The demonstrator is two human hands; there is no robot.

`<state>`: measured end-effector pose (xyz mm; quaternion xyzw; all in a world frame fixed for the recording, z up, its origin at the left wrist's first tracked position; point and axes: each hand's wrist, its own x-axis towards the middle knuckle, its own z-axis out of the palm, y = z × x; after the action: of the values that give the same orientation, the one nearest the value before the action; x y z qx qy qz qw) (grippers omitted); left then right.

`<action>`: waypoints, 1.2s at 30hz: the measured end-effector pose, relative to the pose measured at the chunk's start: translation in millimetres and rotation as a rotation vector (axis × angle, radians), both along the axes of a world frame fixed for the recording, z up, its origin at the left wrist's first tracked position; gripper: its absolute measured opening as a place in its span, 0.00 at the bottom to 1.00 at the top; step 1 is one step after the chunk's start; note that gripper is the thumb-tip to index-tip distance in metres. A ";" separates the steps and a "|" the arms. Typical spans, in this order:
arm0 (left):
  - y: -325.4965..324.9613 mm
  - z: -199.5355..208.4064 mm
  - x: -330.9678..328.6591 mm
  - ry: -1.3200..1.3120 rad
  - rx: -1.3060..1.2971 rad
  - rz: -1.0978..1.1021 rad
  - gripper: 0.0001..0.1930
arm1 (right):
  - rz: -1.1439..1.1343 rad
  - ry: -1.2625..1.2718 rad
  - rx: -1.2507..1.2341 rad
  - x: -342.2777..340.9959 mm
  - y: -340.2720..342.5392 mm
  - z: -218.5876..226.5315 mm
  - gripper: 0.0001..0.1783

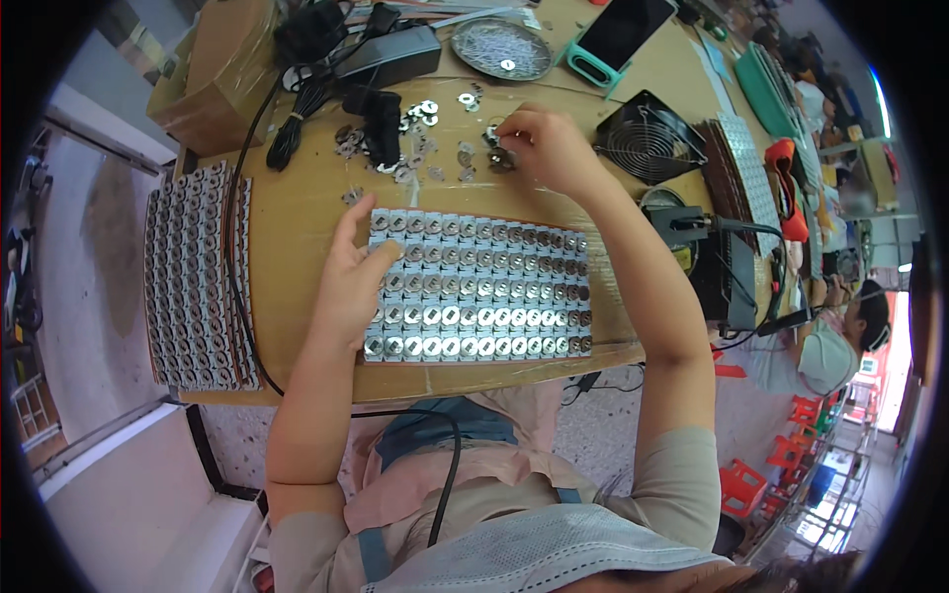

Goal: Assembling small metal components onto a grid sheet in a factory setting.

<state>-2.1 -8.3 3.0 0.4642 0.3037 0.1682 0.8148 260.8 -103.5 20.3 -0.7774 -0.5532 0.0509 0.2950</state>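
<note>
A panel of small white circuit boards lies flat near the table's front edge, with round silvery metal parts set in rows across it. My left hand grips the panel's left edge; its thumb rests on top and its index finger points away past the corner. Beyond the panel, my right hand is closed in a pinch over a few small metal pieces. What its fingertips hold is too small to make out. More loose metal discs are scattered to the left of that hand.
Stacked similar panels stand at the left, crossed by a black cable. Behind are a cardboard box, a round metal dish of thin pieces and a phone on a green stand. A black fan sits at the right.
</note>
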 end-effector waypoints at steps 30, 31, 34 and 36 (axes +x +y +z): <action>2.9 -4.0 -2.2 0.078 0.062 -0.020 0.27 | -0.250 1.458 0.189 -25.2 -111.5 30.3 0.12; 2.5 -3.0 -1.2 0.081 0.062 -0.038 0.27 | -0.240 1.472 0.204 -28.1 -118.6 29.9 0.12; 2.9 -2.7 -0.4 0.122 0.092 -0.033 0.26 | -0.272 1.410 0.199 -34.3 -137.7 28.8 0.12; 3.9 -2.1 -0.6 0.130 0.115 -0.039 0.26 | -0.306 1.304 0.161 -39.7 -147.8 31.2 0.13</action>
<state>-2.7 -4.4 0.9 0.5261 0.3365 0.1389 0.7686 221.2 -251.3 51.6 -0.6328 -0.1475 0.4259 0.6296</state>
